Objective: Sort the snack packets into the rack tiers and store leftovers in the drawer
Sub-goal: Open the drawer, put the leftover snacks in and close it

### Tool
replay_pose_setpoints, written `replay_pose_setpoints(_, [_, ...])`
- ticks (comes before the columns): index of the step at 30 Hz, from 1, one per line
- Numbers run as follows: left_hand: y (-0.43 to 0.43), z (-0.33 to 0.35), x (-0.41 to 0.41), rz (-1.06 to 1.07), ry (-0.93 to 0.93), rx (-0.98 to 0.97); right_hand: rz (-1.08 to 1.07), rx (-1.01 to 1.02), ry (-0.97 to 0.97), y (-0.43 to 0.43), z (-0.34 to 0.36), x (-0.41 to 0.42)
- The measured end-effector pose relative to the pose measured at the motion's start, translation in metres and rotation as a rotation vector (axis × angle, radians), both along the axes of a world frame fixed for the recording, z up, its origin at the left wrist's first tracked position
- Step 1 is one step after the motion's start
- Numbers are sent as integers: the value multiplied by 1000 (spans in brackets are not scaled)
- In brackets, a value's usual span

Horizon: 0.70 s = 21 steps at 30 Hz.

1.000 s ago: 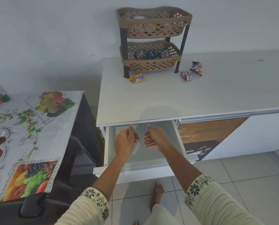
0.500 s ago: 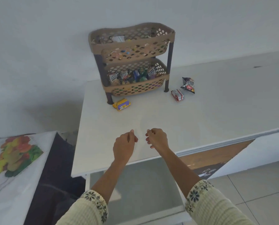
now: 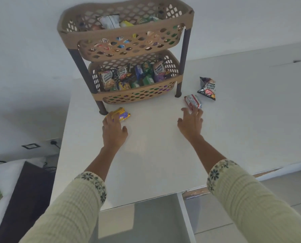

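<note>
In front of the rack (image 3: 139, 95), both hands are held open with fingers spread, the left hand (image 3: 113, 131) at the yellow packet (image 3: 122, 115) and the right hand (image 3: 191, 124) at the red packet (image 3: 193, 101), likely so these leftovers can be picked up for the open drawer (image 3: 146, 223).

The left sleeve (image 3: 71, 207) and right sleeve (image 3: 251, 199) are long, of pale cream ribbed knit. Each cuff (image 3: 93, 183) bears a band of dark floral embroidery.
</note>
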State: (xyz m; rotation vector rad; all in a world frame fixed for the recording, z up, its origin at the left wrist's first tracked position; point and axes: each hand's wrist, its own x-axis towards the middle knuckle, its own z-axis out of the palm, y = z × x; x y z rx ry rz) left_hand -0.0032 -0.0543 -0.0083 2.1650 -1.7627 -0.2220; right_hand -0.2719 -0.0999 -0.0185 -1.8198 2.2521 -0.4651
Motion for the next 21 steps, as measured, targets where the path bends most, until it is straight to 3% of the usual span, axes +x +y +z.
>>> replay_pose_setpoints(7, [-38,-7,13,-23,-41,158,-7,144,86,-55,-3,-30])
replay_pose_setpoints(12, [-36,-4,9,-23,-47,103,-7,79,144,-63,-2,-30])
replay_pose_setpoints(21, [35,-4,3,15,0,112,35,-18,-20,-1,1,19])
